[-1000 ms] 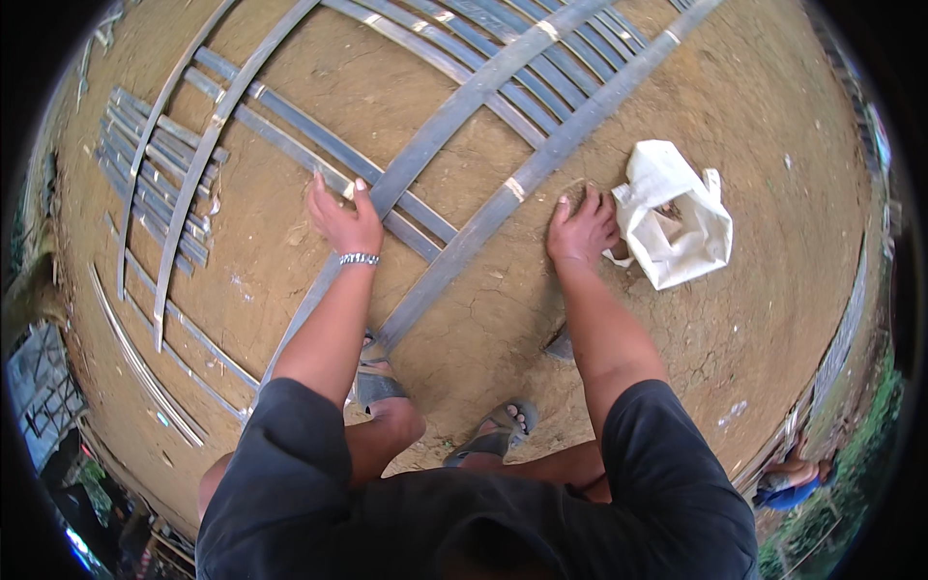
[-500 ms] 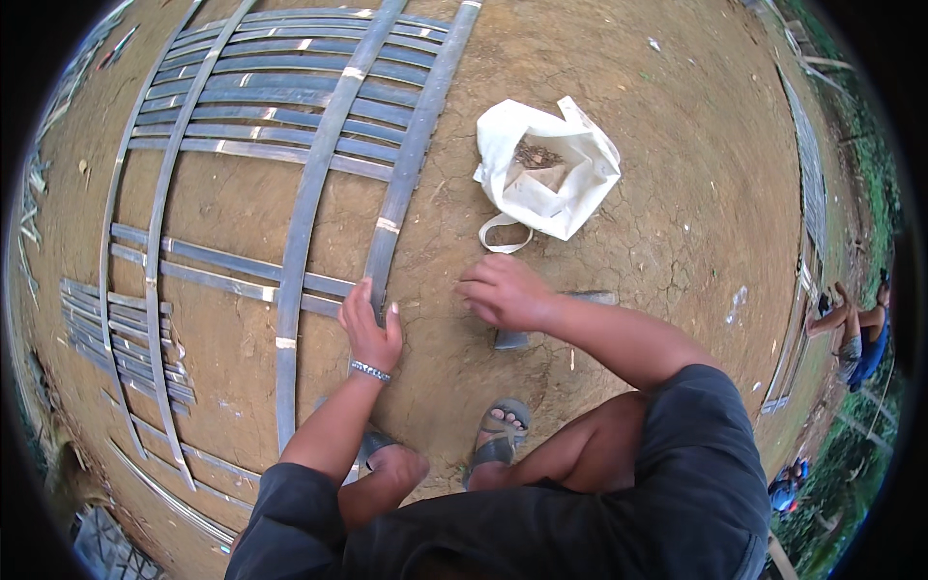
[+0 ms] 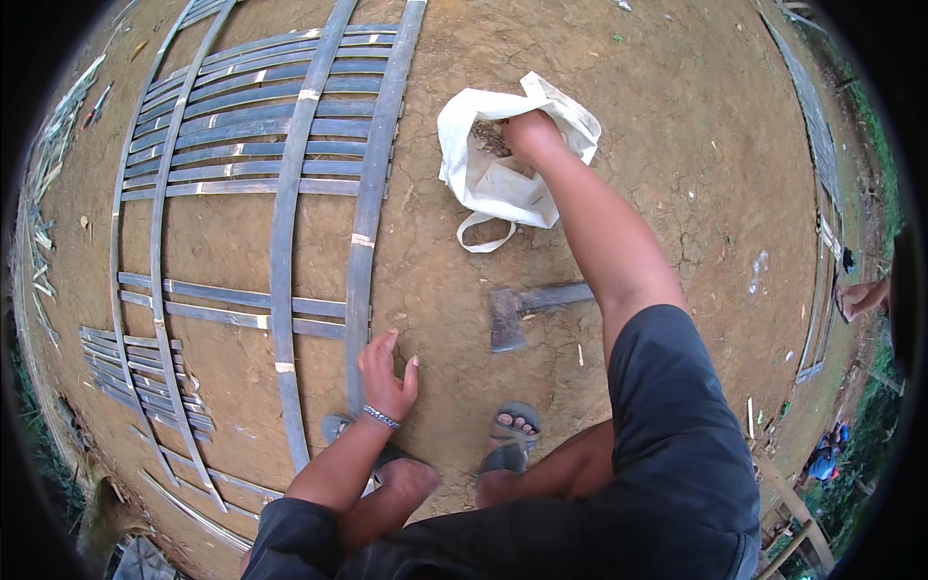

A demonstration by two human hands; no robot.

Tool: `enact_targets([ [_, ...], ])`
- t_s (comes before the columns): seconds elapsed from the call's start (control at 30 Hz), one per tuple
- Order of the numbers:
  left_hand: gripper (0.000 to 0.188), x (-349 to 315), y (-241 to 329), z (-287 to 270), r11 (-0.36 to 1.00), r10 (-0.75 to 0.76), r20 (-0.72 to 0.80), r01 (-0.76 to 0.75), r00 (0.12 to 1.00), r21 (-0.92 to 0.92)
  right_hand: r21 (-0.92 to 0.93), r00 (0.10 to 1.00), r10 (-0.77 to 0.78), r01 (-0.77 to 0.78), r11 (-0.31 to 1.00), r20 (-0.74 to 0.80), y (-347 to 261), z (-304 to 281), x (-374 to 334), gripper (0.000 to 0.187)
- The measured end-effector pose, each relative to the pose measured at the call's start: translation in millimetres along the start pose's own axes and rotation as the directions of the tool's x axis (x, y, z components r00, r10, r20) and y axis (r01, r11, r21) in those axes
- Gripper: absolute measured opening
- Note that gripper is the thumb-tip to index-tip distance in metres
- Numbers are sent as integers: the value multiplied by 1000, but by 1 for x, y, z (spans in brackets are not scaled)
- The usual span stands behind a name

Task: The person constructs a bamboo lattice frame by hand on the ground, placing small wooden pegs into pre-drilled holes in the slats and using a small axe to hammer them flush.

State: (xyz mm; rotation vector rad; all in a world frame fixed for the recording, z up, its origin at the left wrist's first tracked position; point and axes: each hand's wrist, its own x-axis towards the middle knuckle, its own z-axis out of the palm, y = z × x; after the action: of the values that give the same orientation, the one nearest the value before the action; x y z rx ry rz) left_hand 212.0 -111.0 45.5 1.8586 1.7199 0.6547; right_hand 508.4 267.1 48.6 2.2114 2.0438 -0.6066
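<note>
My right hand [image 3: 531, 138] reaches down into a white cloth bag [image 3: 462, 174] with its mouth spread wide. Small brown, thin pieces, perhaps nails [image 3: 491, 138], lie inside by my fingers, along with a pale flat piece. My fingertips are mostly hidden there. My left hand [image 3: 387, 377] is open and holds nothing, its fingers apart, just right of the edge strip of a slatted frame [image 3: 360, 242]. This frame of dark flat strips, seemingly split bamboo, lies on the ground. Between my right forearm and feet rests a hatchet [image 3: 507, 321], its handle pointing right.
Bare cracked earth [image 3: 657, 116] surrounds everything. A stack of short slats [image 3: 145, 377] lies at left under the frame's long strips. Pale strips [image 3: 46, 193] are scattered at the far left. Another slatted panel [image 3: 807, 106] lies far right, where a person's leg [image 3: 862, 298] shows.
My right hand has moved forward from above the hatchet into the white bag, uncovering the hatchet. My left hand has come slightly away from the frame's edge strip. The view has shifted.
</note>
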Motion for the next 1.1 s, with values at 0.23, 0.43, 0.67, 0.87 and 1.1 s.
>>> enact_targets([
  [0.23,61,-5,2,3,999,-27,28,27,999,22,-67,995,-65,60,996,-72,6,28,23,35],
  [0.43,60,-10,4,6,998,-65,51,65,997,-1,-52,985,-32,41,998,167,7,9,14,34],
  [0.67,59,-10,1,8,996,-87,56,87,995,4,-159,979,-84,114,981,183,8,12,17,31],
  [0.87,60,-8,-2,7,996,-91,61,90,994,15,-135,982,-78,102,986,170,15,13,22,30],
  [1.1,60,-2,1,4,995,-93,50,94,994,-15,211,993,-13,-13,977,120,15,-12,-1,29],
])
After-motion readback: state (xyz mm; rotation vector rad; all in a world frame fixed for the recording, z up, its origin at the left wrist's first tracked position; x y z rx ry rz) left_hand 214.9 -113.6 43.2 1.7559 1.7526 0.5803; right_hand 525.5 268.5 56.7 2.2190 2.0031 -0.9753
